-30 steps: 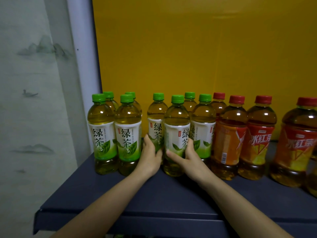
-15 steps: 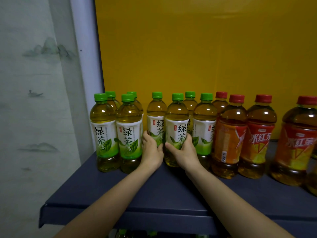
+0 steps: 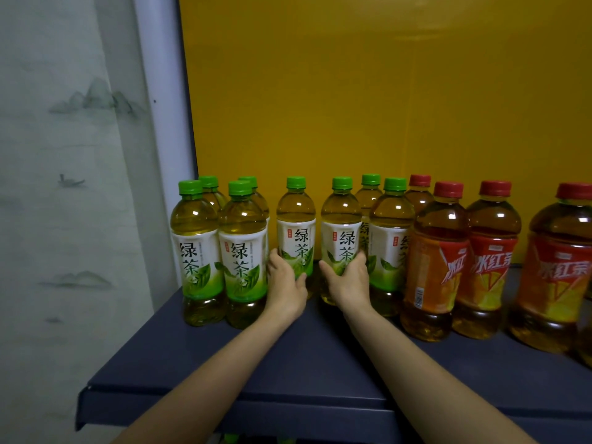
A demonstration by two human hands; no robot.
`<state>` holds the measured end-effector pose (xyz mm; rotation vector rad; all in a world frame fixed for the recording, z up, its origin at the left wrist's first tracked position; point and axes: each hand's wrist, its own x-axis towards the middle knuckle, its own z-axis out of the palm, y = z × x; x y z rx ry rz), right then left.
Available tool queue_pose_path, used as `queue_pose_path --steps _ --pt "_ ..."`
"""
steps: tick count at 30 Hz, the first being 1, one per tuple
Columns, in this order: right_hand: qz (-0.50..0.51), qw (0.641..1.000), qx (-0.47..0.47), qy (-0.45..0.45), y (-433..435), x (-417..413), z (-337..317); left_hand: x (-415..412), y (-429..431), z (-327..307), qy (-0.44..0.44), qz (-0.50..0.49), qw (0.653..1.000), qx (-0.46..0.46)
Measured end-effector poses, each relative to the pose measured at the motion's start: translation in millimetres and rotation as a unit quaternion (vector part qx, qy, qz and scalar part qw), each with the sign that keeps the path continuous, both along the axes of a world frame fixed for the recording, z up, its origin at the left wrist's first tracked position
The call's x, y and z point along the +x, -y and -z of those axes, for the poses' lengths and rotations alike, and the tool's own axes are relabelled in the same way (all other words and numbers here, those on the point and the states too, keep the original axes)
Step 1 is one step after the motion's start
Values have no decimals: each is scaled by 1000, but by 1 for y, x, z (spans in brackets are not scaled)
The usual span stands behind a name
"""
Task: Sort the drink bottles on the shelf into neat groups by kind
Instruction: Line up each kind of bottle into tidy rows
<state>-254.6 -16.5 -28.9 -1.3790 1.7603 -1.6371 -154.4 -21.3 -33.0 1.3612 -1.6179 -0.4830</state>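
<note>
- Head view: left hand (image 3: 286,285) fingers wrapped round one green-tea bottle (image 3: 295,238), right hand (image 3: 347,280) round its neighbour (image 3: 341,241); both upright on the shelf (image 3: 288,373).
- Risk: sliding either sideways could topple the flanking bottles (image 3: 389,248), which are packed close.

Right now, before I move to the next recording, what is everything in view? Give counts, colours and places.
green-cap bottles: eight, pale yellow-green drink, white and green labels; left half of the shelf.
red-cap bottles: at least four, amber drink, red-orange labels; right half of the shelf.
shelf: one, dark blue; under all the bottles.
back panel: one, yellow; behind the bottles.
curtain: one, pale grey with ink landscape; far left.
left hand: grips one of the green-cap bottles low on its label.
right hand: grips the next one to the right.
</note>
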Motion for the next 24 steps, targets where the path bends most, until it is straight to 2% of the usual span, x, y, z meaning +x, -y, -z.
queue_pose_path --steps 13,18,24 --pt "-73 997 3 -36 2 -8 6 -1 11 1 -19 43 999 8" --pt "-134 989 -26 55 1 -9 2 -1 9 2 -5 47 999 16" --pt "-147 985 -33 89 -1 -11 4 2 0 4 19 40 999 9"
